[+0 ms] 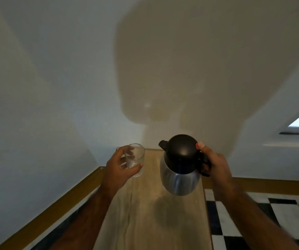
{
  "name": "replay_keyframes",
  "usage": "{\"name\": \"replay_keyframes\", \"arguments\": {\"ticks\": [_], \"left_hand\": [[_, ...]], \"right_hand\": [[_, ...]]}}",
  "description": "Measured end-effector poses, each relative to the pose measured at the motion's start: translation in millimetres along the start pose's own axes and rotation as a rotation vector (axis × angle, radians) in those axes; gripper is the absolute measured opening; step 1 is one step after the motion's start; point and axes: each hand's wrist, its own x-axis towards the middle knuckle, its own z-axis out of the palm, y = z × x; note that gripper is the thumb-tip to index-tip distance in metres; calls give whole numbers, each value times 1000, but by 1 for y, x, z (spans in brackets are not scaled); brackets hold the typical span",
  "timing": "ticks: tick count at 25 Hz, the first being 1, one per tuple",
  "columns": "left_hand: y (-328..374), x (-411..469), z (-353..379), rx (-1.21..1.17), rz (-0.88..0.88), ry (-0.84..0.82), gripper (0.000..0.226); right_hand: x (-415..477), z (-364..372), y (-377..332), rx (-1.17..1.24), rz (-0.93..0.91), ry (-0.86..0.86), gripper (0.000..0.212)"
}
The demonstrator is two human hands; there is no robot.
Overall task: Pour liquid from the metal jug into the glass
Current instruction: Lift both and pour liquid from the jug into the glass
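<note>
- Left grip wrapped around clear glass, left of frame centre, fingers behind, thumb across the front, glass tilted slightly and raised above the tabletop.
- Right grip clenched on black handle of metal jug, thumb resting by a red button at the lid's edge.
- Jug lifted off the tabletop, right of centre, its shadow below, spout pointing toward upper left, toward the glass but apart from it.
- Checkered floor at lower right; white wall behind.
</note>
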Motion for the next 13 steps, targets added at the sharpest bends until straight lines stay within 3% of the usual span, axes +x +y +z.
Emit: {"name": "replay_keyframes", "arguments": {"ticks": [1, 4, 10, 13], "left_hand": [[21, 1, -5, -8, 30, 9, 62], [76, 1, -16, -25, 77, 11, 62], [158, -7, -32, -54, 158, 14, 61], [181, -15, -38, -80, 162, 26, 62]], "right_hand": [[-2, 1, -28, -38, -29, -29, 45], [-7, 6, -109, -143, -56, -93, 66], [-22, 22, -231, -362, -154, -177, 44], [-29, 31, -270, -452, -172, -175, 45]]}}
